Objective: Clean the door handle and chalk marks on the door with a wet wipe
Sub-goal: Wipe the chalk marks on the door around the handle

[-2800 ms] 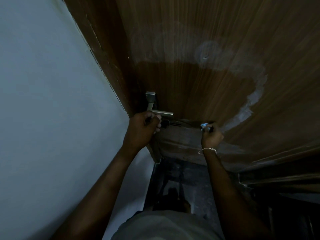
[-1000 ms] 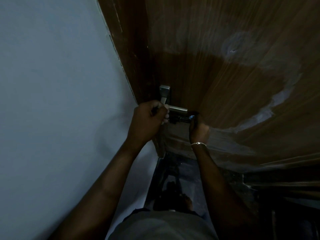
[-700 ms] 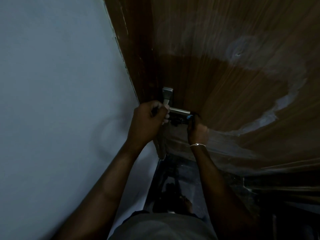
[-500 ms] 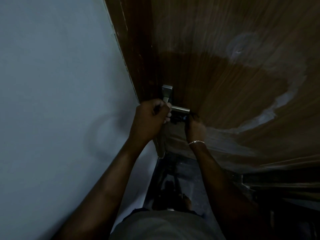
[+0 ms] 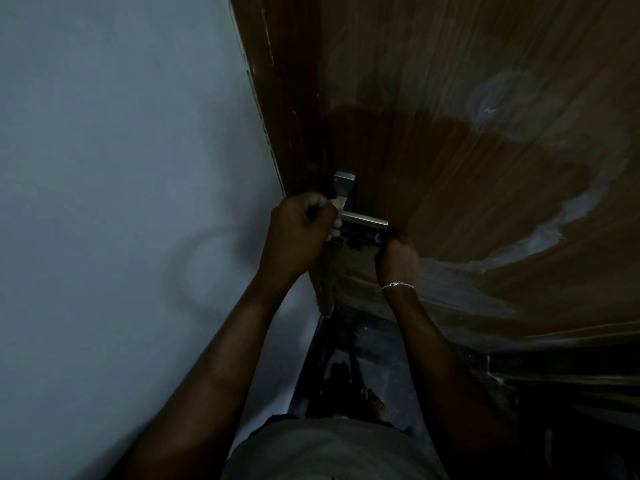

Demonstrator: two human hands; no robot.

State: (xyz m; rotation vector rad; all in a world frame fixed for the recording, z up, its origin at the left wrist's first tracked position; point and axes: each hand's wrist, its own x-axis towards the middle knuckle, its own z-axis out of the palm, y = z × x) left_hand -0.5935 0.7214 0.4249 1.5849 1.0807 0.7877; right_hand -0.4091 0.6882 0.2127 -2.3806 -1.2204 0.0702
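Left hand fisted at the door handle base, right hand pinching something small under the lever tip, chalk marks smeared across the door.

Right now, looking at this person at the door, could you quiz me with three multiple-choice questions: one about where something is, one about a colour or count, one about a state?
1. Where is the left hand?
A. At the near end of the door handle
B. Flat on the wall
C. On the floor

2. What colour are the chalk marks on the door?
A. Red
B. Whitish
C. Green

3. What state is the right hand in?
A. Spread open on the door
B. Hanging at the person's side
C. Closed, just under the far end of the handle

Answers: 1 A, its fingers curl where the lever meets its plate. 2 B, pale smears arc across the brown wood. 3 C, its fingers are bunched below the lever tip; what they hold is too dark to tell.
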